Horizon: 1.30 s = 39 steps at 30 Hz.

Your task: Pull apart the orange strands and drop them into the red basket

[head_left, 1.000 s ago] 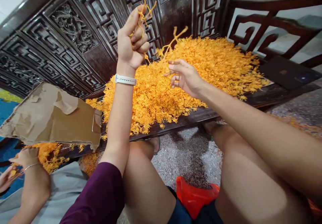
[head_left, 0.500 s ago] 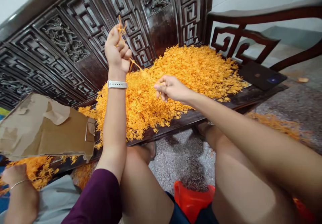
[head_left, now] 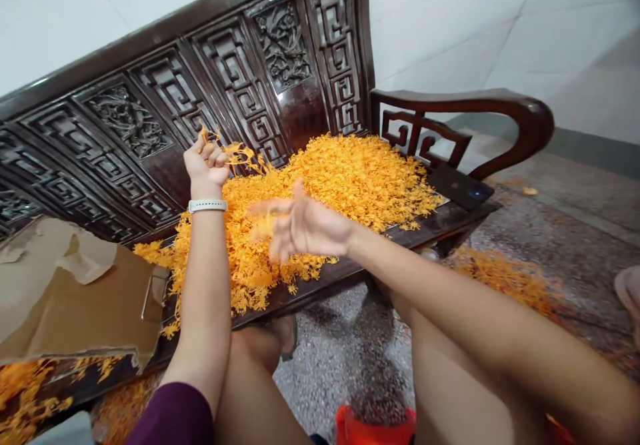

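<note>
A big heap of small orange branched pieces (head_left: 355, 171), seemingly plastic, lies on a dark wooden bench seat. Raised above the heap's left side, my left hand (head_left: 206, 162) is closed on an orange strand (head_left: 243, 155) that trails out to the right and also pokes up past the fingertips. A pale watch strap (head_left: 207, 205) circles that wrist. My right hand (head_left: 305, 225) is over the front middle of the heap, palm showing, fingers spread and smeared by motion. A blurred bit of orange shows among its fingers, but I cannot tell whether it touches them.
Torn cardboard (head_left: 75, 291) leans at the left, with more orange pieces (head_left: 25, 391) below it. The carved bench back (head_left: 165, 98) rises behind the heap. A dark phone (head_left: 460, 186) rests by the armrest (head_left: 530, 118). Loose orange strands (head_left: 505, 281) cover floor at right. Something red (head_left: 370, 425) sits between my legs.
My right hand has gone from pinched fingers to spread ones and moved left and lower in view. My left hand still grips the orange strand. The camera view has shifted.
</note>
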Motion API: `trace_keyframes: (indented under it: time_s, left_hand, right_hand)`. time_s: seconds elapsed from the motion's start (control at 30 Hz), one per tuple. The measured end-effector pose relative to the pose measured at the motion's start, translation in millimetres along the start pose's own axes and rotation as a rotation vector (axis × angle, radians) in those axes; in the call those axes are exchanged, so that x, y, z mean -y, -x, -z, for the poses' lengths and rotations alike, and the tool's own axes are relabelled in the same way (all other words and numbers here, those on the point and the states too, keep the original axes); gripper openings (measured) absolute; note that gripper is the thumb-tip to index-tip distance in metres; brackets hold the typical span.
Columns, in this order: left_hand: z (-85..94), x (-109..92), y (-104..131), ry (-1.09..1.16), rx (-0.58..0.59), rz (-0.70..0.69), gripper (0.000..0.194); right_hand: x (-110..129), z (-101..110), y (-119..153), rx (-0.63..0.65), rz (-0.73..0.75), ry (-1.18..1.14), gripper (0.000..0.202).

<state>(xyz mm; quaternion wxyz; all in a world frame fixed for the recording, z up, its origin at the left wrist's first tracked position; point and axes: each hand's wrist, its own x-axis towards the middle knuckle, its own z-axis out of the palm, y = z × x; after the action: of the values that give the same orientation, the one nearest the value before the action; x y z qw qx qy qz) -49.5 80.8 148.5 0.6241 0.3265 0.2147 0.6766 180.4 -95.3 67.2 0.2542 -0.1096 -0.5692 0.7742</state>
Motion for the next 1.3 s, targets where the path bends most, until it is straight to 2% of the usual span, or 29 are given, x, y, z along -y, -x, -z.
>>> trace_keyframes:
  time_s: [0.03,0.07,0.13,0.17,0.27,0.33,0.47,0.67,0.77,0.87,0.97,1.0,1.07,1.13,1.2,1.3]
  left_hand:
    - [-3.2,0,3,0.010,-0.009,0.009,0.043]
    - [-6.7,1,6,0.022,-0.015,0.013,0.044]
    - [-13.9,0,9,0.047,-0.001,0.023,0.045]
    - [-17.5,0,11,0.059,0.020,0.032,0.045]
    - [-28.9,1,17,0.071,0.092,0.078,0.045]
    - [-38.0,5,22,0.059,0.122,0.110,0.045]
    - [-59.6,23,34,0.053,0.163,0.170,0.042]
    - [-81.6,50,44,0.021,0.201,0.296,0.033]
    - [-83.9,56,43,0.010,0.204,0.321,0.032]
    - [-80.6,58,37,-0.005,0.192,0.331,0.031]
    - [-69.6,55,26,0.003,0.135,0.251,0.032]
    - [-64.7,53,22,0.021,0.098,0.205,0.034]
    - [-55.5,51,14,0.063,0.004,0.141,0.038]
    - [-51.0,50,11,0.074,-0.067,0.162,0.040]
    - [-53.3,50,11,0.044,-0.077,0.212,0.039]
    - [-64.2,50,16,-0.006,-0.041,0.195,0.033]
  right_hand:
    - [8,10,0,-0.240,0.144,-0.116,0.028]
    - [13,19,-1,-0.466,0.222,-0.206,0.030]
    - [12,32,-4,-0.824,0.222,-0.313,0.029]
    - [8,36,-5,-0.937,0.181,-0.324,0.027]
    - [-7,41,-8,-1.013,0.079,-0.221,0.014]
    - [-12,42,-9,-0.997,0.078,-0.098,0.010]
    - [-12,45,-12,-0.914,0.127,0.161,0.029]
    - [-8,49,-11,-0.941,0.341,0.168,0.024]
    - [-7,47,-11,-0.897,0.392,0.217,0.024]
    - [-5,45,-11,-0.910,0.418,0.253,0.022]
    - [-4,43,-10,-0.913,0.403,0.257,0.021]
    - [-3,41,-10,-0.868,0.387,0.275,0.021]
    - [-1,32,-10,-0.699,0.351,0.358,0.024]
    - [2,19,-12,-0.488,0.313,0.528,0.030]
    - [8,6,-13,-0.326,0.279,0.764,0.034]
    - [22,-3,-11,-0.187,0.237,1.027,0.033]
